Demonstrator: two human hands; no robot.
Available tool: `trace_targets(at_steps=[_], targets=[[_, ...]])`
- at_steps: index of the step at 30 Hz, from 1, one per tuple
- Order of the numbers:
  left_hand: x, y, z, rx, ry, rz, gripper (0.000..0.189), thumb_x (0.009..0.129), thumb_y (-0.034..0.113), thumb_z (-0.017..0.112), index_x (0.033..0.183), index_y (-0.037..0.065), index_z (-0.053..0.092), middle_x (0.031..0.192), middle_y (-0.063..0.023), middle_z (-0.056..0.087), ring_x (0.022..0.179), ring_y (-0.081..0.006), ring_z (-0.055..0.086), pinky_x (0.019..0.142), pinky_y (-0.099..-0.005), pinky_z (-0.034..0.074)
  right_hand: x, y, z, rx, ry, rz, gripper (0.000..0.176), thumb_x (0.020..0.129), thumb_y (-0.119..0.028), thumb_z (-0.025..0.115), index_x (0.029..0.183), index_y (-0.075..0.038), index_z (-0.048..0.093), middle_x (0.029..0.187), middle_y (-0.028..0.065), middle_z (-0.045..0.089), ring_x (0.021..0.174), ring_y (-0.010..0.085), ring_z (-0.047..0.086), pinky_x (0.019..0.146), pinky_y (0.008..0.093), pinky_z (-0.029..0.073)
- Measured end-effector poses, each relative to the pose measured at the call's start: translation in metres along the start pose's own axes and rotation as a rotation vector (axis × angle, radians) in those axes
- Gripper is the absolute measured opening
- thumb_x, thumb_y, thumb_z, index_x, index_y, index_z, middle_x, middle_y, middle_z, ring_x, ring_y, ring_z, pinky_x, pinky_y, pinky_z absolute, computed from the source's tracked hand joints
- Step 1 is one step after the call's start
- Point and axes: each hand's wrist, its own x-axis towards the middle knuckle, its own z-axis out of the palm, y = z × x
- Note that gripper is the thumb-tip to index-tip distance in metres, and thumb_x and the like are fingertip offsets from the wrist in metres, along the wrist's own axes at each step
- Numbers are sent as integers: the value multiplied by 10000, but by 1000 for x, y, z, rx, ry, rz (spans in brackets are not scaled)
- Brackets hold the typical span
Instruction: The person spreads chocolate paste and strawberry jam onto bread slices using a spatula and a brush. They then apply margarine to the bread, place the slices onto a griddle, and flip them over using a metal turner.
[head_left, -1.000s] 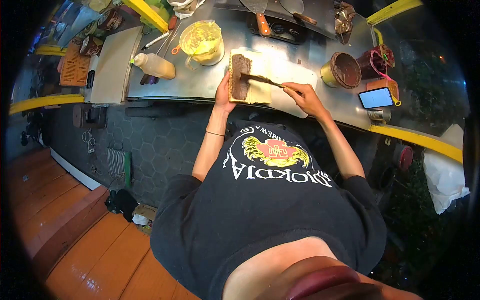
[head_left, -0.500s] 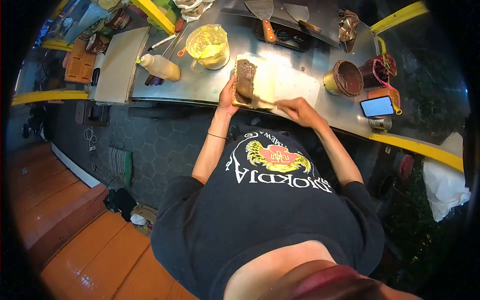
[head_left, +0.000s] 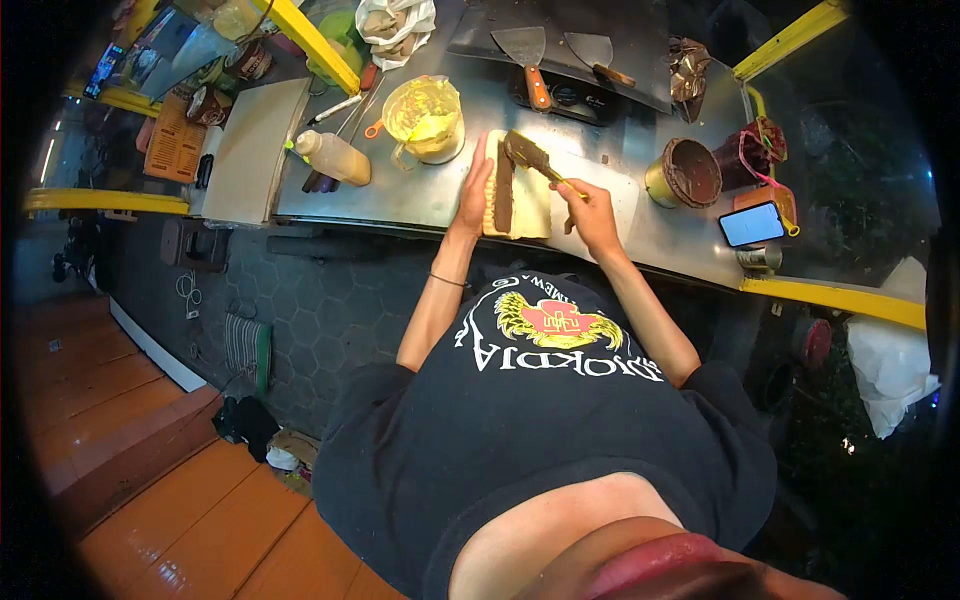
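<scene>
A pale slab of bread (head_left: 530,212) lies near the counter's front edge, with a brown chocolate strip (head_left: 505,195) along its left part. My left hand (head_left: 474,196) rests along the bread's left side, its fingers stretched out flat against it. My right hand (head_left: 590,213) is closed round the handle of a spreader (head_left: 527,153). The spreader's blade is coated in brown spread and sits over the upper end of the strip. A pale board or sheet (head_left: 612,190) lies right of the bread, partly behind my right hand.
A tub of yellow spread (head_left: 424,118) and a squeeze bottle (head_left: 335,158) stand left. To the right are a tub of brown spread (head_left: 685,173) and a phone (head_left: 751,225). Two scrapers (head_left: 537,85) (head_left: 612,75) lie at the back.
The spreader has moved from the bread's lower end to its upper end. My left hand's fingers have straightened along the side. The brown strip looks narrower, and the view has shifted slightly.
</scene>
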Motion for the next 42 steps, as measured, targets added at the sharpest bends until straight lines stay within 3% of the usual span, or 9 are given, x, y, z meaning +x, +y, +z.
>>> trace_targets(at_steps=[4,7,13,15,16,23,31,38,42], targets=[[3,-3,8,715,-55,257,567,1006,119,375,1536,11,206,1585,-167,250,1474,-261,210,1190,-342,163,-9,-6,15,-157,109,-334,231,970,-196,588,961,3,705,600,-33,509,465,35,432,407,246,337],[8,-13,-5,726,-38,59,552,1024,157,385,1529,6,223,1566,-168,295,1464,-249,243,1180,-334,191,-16,-39,14,-27,108,-212,227,983,-188,579,1020,0,700,584,-28,501,447,40,436,406,243,359],[11,-24,-19,-222,1,12,539,1050,213,322,1546,44,196,1552,-83,308,1402,-184,326,1158,-318,259,0,-35,-9,-280,91,-326,205,945,-155,606,991,27,689,540,25,495,500,68,426,463,291,347],[8,-19,-14,-251,32,-31,533,1052,220,311,1544,45,202,1539,-81,329,1382,-181,355,1149,-319,281,6,-18,-17,-376,87,-309,201,919,-156,622,956,28,693,538,92,497,521,102,417,489,328,349],[7,-17,-10,-192,34,7,538,1053,223,314,1545,39,196,1556,-85,299,1407,-186,319,1161,-321,255,8,-12,-20,-436,71,-353,211,942,-170,622,915,19,710,559,-14,509,465,60,480,421,261,402],[11,-23,1,575,25,243,554,1039,182,330,1544,15,174,1603,-123,204,1479,-209,173,1189,-314,145,-4,-31,-2,-231,2,-216,228,944,-178,619,921,30,713,557,-25,500,453,62,484,425,245,423],[3,-10,1,409,184,106,560,1028,229,349,1532,17,228,1592,-129,240,1481,-223,178,1195,-326,132,-11,-24,-23,-129,33,-178,248,953,-191,599,912,22,721,559,-35,486,465,53,440,413,250,427],[-2,-13,1,504,26,274,517,1021,167,341,1504,-9,289,1555,-127,316,1446,-207,259,1184,-317,174,-3,-19,-24,-253,-3,-101,256,936,-194,602,889,26,722,540,-23,480,456,64,444,415,270,438],[-11,5,15,439,-72,166,492,1015,149,349,1476,-24,334,1504,-141,386,1411,-215,329,1177,-340,213,4,-28,-14,-246,-12,-140,269,932,-201,596,879,32,717,514,-19,466,433,68,430,415,265,436]])
